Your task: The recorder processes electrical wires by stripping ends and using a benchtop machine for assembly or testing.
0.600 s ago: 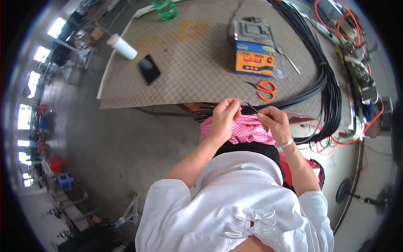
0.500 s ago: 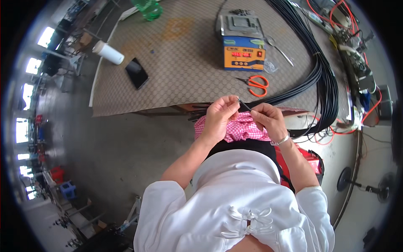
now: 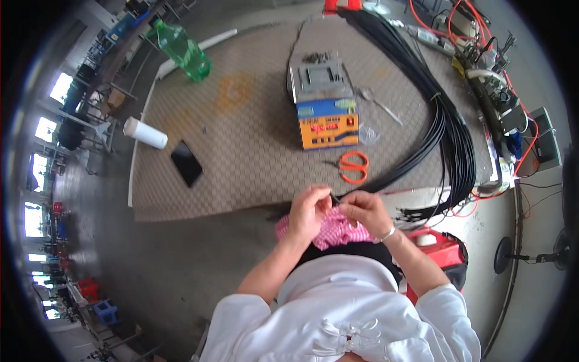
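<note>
Near the front edge of the table, my left hand [image 3: 309,212] and my right hand [image 3: 367,213] meet over my lap. Both are closed in a pinch on a short stretch of black cable [image 3: 336,200], the left at its end. Any small part within the left fingertips is too tiny to make out. Just beyond the hands lie orange-handled scissors [image 3: 354,168]. A thick bundle of black cables [image 3: 461,154] curves along the table's right side, with strands running toward my hands. Pink checked cloth [image 3: 338,234] covers my lap below them.
Behind the scissors stands an orange-and-blue box [image 3: 329,134] with a red display and a metal tray [image 3: 319,90] on top. A spoon [image 3: 386,108] lies beside it. Farther left are a phone [image 3: 186,164], a white flask [image 3: 146,133] and a green bottle [image 3: 184,53].
The view has tilted up, so table and hands sit lower in the picture and more of the green bottle shows. Both hands still pinch the cable, now closer together.
</note>
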Available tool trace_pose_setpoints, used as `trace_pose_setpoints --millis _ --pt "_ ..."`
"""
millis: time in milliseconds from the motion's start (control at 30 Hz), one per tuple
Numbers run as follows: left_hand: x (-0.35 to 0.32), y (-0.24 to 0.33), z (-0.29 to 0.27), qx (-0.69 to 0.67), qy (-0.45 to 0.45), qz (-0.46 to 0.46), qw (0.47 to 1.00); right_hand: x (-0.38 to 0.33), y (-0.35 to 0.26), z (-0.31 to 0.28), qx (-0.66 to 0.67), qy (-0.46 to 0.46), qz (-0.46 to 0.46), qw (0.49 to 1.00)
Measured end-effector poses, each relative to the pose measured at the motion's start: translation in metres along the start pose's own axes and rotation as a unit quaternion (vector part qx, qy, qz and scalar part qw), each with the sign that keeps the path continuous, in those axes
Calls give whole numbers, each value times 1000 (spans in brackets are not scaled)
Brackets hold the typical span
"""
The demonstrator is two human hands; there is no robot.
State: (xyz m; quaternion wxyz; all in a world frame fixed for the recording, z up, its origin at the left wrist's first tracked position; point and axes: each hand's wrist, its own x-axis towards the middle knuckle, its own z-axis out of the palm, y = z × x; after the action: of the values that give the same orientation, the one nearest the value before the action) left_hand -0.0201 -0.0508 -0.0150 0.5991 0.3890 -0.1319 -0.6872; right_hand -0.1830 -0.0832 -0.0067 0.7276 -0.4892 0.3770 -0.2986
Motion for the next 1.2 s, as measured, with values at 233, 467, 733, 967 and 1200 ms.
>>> trace_pose_setpoints --millis 233,467,733,967,1200 --pt "-1 7 8 44 16 22 999 3 -2 4 -42 34 -4 999" --pt "-4 17 3 124 -19 3 992 -1 -11 -2 -46 11 10 999" --pt "1 11 12 -95 -40 -31 994 2 -19 -1 83 -32 37 995" --pt "5 -2 12 -147 -47 -34 987 4 -1 -1 169 -8 45 985" --pt "4 0 13 -20 -15 -9 1000 7 0 2 53 60 28 996"
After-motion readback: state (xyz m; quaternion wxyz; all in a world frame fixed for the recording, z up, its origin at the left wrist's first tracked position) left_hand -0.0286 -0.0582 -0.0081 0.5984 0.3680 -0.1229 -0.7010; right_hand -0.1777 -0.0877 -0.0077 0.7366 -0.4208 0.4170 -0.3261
